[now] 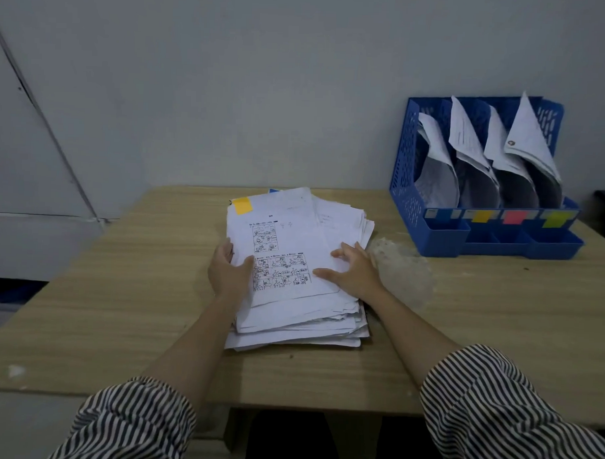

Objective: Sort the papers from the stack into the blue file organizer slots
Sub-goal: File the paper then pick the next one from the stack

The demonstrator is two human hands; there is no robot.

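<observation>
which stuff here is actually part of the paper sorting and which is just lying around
Part of the job:
paper stack
top sheet with comic panels, held by left hand and touched by right hand
blue file organizer, papers already in its slots
colored tabs on its front

Just lying about:
clear plastic wrap beside the stack
wooden table

A wooden table [120,312] stands against a grey wall [230,89].
</observation>
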